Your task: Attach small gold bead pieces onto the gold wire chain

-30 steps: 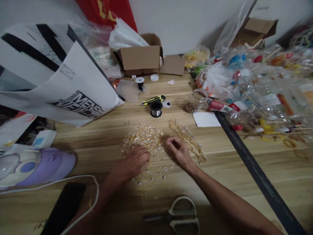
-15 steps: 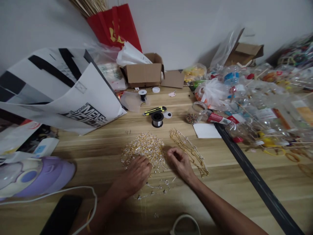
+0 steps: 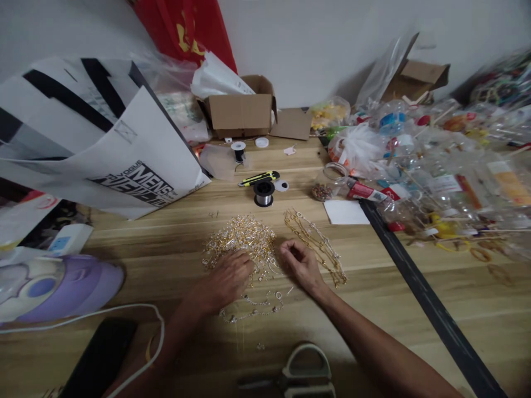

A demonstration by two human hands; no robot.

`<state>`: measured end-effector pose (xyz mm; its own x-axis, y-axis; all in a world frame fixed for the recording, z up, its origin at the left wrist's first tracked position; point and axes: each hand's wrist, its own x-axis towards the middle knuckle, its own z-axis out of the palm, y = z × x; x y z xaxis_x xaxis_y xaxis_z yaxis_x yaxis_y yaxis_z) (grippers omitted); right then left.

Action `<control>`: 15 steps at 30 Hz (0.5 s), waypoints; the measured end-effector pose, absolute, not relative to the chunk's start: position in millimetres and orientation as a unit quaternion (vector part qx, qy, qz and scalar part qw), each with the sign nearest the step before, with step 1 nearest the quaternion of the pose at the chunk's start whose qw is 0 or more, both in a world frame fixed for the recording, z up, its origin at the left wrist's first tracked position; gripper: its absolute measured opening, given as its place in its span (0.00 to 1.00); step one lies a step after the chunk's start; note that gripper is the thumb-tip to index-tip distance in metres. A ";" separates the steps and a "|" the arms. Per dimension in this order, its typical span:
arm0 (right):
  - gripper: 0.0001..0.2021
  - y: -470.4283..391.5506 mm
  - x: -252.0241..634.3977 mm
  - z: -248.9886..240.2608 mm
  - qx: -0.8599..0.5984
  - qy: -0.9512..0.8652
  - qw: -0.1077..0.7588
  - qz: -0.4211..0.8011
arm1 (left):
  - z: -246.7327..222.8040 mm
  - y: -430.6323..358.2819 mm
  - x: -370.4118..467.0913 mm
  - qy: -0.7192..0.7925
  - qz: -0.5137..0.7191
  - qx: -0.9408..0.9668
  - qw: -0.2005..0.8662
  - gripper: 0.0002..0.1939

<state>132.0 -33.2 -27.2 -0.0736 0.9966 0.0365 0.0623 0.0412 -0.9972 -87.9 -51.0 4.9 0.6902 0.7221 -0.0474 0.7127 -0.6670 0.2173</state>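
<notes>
Our two hands work at the near edge of a heap of small gold and silver bits on the wooden surface.

Nearest us lie the scissors [image 3: 305, 373], handles toward the pile, and a dark phone [image 3: 102, 359] beside a white cable [image 3: 124, 315]. Just beyond, a short beaded chain [image 3: 253, 309] runs crosswise between our wrists. Our left hand [image 3: 226, 276] rests palm down, fingers curled onto the near left edge of the heap of small gold and silver bits [image 3: 243, 240]; whether it pinches a piece we cannot tell. Our right hand [image 3: 301, 265] sits loosely closed, fingertips pinched at the heap's right edge, and looks empty or holds something too small to see. The heap lies straight ahead of both hands, the left one closer in. Right of it, finished gold chains [image 3: 317, 243] stretch diagonally away. Farther off stand a wire spool [image 3: 264, 193], a yellow knife [image 3: 258, 178] and a cardboard box [image 3: 240, 110].
</notes>
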 end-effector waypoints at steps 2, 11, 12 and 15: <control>0.11 -33.0 131.9 -27.0 -0.488 -0.542 0.474 0.493 | 5.5 -48.0 -85.7 0.395 0.023 0.911 0.120 0.04; 0.11 -32.6 132.8 -29.4 -0.485 -0.554 0.469 0.487 | 15.2 -36.5 -75.5 0.449 0.141 0.853 0.227 0.08; 0.11 -32.6 132.8 -29.7 -0.486 -0.553 0.468 0.489 | 14.1 -35.2 -75.3 0.461 0.168 0.831 0.260 0.07; 0.11 -32.7 132.8 -29.9 -0.485 -0.554 0.467 0.490 | 7.3 -31.6 -74.7 0.517 0.231 0.739 0.364 0.04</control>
<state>132.8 -32.7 -29.9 -0.0931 0.9948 0.0421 0.0789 0.0495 -0.9957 -74.7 -31.6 7.3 0.3582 0.9330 -0.0349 0.5959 -0.1997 0.7779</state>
